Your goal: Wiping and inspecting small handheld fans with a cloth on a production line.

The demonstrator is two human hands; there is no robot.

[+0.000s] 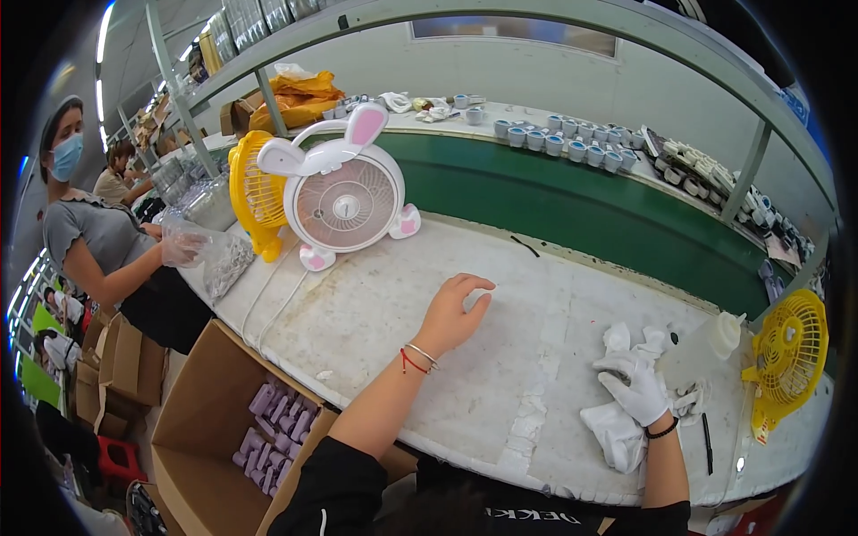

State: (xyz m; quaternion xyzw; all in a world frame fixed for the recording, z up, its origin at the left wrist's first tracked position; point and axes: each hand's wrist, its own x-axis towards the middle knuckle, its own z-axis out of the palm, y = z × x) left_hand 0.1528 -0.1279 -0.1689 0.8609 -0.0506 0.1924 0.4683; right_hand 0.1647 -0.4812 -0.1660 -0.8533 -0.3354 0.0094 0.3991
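My left hand [454, 313] is bare and hovers over the middle of the white worktop, holding nothing. Its thumb and index finger are apart and curved. On my right hand [635, 386] is a white glove with greyish fingers. Those fingers are curled on a crumpled white cloth [615, 436], which shows on both sides of the hand. Beside this hand stands a translucent white bottle [710, 344], and a black pen [708, 444] lies close by. A white fan with pink rabbit ears [346, 204] stands at the far left of the worktop, apart from both hands.
A yellow fan [257, 192] is behind the rabbit fan, another yellow fan [791, 353] at the right edge. An open carton [192, 438] with purple parts sits lower left. Beyond lies a green conveyor belt [500, 183]. A masked co-worker [89, 232] handles a plastic bag at left.
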